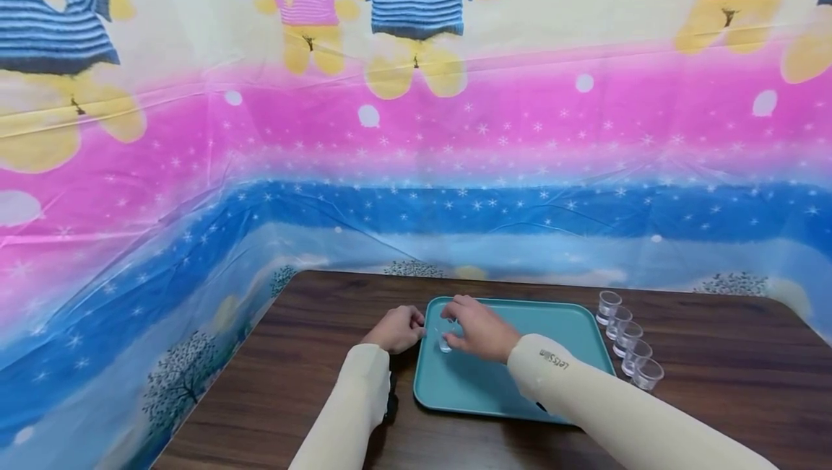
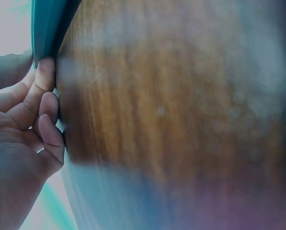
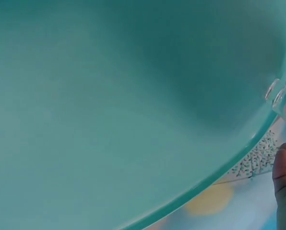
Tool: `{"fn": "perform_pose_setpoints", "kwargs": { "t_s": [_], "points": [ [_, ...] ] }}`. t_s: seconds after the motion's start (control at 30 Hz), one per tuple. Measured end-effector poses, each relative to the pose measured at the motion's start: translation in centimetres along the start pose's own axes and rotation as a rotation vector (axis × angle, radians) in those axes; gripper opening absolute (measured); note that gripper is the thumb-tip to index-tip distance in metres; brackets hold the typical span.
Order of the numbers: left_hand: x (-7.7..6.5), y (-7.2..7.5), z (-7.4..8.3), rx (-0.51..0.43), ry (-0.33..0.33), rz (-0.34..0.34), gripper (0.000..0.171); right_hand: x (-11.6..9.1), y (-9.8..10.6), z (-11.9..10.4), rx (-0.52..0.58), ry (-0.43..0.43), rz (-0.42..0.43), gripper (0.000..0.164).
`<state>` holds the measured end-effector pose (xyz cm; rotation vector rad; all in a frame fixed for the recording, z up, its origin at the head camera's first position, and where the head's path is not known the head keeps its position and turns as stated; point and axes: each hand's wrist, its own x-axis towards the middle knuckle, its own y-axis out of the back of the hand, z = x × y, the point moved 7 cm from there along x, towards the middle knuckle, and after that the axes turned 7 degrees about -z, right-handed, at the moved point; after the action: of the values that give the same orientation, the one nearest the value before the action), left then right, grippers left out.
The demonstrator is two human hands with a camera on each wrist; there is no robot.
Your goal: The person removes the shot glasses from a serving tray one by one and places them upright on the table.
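A teal rectangular tray (image 1: 520,394) lies on the wooden table. At its left rim, my left hand (image 1: 396,329) pinches the edge between thumb and forefinger; the left wrist view shows these fingertips at the tray's wall (image 2: 46,28), with the other fingers curled below. Over the tray's left part reaches my right hand (image 1: 484,329), thumb and fingers spread apart around a small clear shot glass (image 1: 445,344). In the right wrist view the glass (image 3: 280,96) is by the tray rim, with a gap between it and the nearest fingers (image 3: 283,170).
Several clear shot glasses (image 1: 627,340) stand in a slanting row along the tray's right side. The dark wooden table (image 1: 312,362) ends at a cloth backdrop (image 1: 416,203) printed with bears and snowflakes, behind and to the left.
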<state>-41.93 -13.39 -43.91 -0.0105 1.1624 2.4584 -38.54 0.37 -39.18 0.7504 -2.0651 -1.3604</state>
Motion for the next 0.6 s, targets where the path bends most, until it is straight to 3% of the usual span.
{"fn": "perform_pose_setpoints", "kwargs": {
  "t_s": [0.2, 0.6],
  "points": [
    [0.3, 0.0, 0.1, 0.005, -0.007, 0.0, 0.014, -0.7, 0.4, 0.6, 0.042, 0.033, 0.018, 0.03],
    [-0.2, -0.1, 0.1, -0.033, -0.017, -0.021, 0.018, -3.9, 1.3, 3.1, 0.048, -0.012, 0.022, 0.03]
  ]
}}
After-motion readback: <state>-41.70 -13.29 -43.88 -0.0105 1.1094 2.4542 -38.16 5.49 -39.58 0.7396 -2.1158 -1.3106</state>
